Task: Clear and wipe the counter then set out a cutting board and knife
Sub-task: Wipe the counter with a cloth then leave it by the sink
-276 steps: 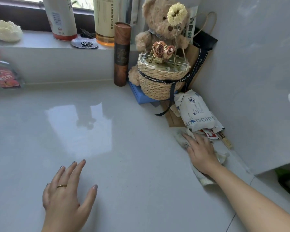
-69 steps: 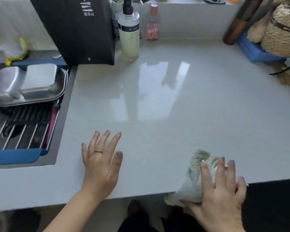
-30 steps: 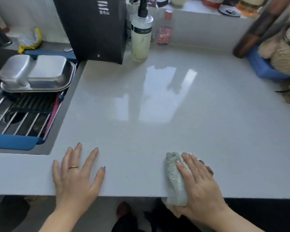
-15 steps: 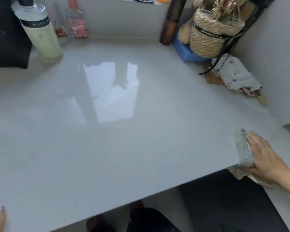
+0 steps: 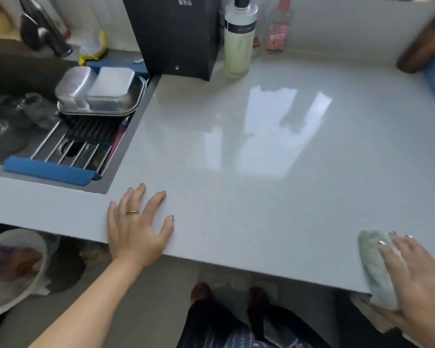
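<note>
Both hands are down on the counter [image 5: 274, 197], each doing its own job. From the head view, the one view on offer, the left hand [image 5: 136, 227] lies flat near the front edge, just right of the sink's [image 5: 15, 71] corner, fingers spread and palm down, gripping nothing; I judge it is there as a brace, taking the person's weight while the other arm reaches. Its forearm comes up from lower left at a shallow slant, wrist roughly straight.

Over at the right front corner, the right hand [image 5: 417, 280] presses open-palmed on a bunched grey-green cloth [image 5: 377, 267], fingers extended over it rather than curled around it, so the cloth is pinned under the palm and not pinched. Part of the cloth hangs past the counter's edge, which suggests the wipe is working along the front lip. The hand is blurred, so finer finger detail is hard to tell.

The middle of the counter is bare and glossy, with belongings kept to the back: a black box [image 5: 173, 33], a pump bottle [image 5: 237, 41] just beside it, and a small red-labelled bottle [image 5: 278, 28]. Steel trays [image 5: 101, 91] sit on a rack over the sink.

No cutting board or knife is clearly visible in this view; I judge clearing is done, wiping is near its end, and setting out is not yet begun.
</note>
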`<state>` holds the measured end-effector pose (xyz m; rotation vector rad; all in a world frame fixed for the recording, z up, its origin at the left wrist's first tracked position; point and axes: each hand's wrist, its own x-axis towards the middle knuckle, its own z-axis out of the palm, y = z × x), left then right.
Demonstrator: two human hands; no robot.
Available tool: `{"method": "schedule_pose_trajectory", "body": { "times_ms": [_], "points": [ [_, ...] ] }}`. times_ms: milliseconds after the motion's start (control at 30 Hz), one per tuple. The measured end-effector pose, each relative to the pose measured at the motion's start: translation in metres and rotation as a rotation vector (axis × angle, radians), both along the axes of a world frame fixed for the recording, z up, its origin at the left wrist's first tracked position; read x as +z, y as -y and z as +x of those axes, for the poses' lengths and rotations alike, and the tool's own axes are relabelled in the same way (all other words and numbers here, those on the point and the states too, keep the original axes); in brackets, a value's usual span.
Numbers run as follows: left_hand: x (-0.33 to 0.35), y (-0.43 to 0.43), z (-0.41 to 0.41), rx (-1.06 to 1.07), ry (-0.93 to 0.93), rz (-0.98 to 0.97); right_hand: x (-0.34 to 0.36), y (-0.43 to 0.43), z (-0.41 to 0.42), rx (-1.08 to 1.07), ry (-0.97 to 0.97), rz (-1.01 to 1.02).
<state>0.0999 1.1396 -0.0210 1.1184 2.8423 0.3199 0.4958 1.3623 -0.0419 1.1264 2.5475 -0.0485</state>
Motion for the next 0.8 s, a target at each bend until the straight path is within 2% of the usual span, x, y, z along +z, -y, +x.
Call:
{"method": "schedule_pose_trajectory", "body": {
  "times_ms": [67, 133, 233, 300, 333, 500, 667, 800],
  "points": [
    [-0.001, 0.0, -0.001, -0.011, 0.018, 0.008, 0.029, 0.036, -0.058, 0.041, -0.065, -0.031],
    [0.001, 0.001, -0.003, -0.004, 0.082, 0.093, 0.048, 0.071, -0.115, 0.12, -0.1, -0.066],
    [0.012, 0.005, -0.011, 0.049, 0.311, 0.407, 0.052, 0.105, -0.189, 0.212, -0.065, -0.066],
    [0.019, 0.01, -0.016, 0.062, 0.395, 0.553, 0.051, 0.126, -0.232, 0.271, -0.103, -0.029],
    [0.021, 0.012, -0.02, 0.064, 0.397, 0.575, 0.053, 0.137, -0.252, 0.312, -0.114, -0.012],
    [0.031, 0.012, -0.04, 0.068, 0.379, 0.632, 0.036, 0.154, -0.309, 0.415, -0.282, -0.185],
    [0.035, 0.015, -0.045, 0.052, 0.358, 0.635, 0.036, 0.125, -0.304, 0.522, -0.334, -0.244],
    [0.028, 0.013, -0.029, -0.021, 0.36, 0.544, 0.037, 0.104, -0.279, 0.458, -0.402, -0.235]
  ]
}}
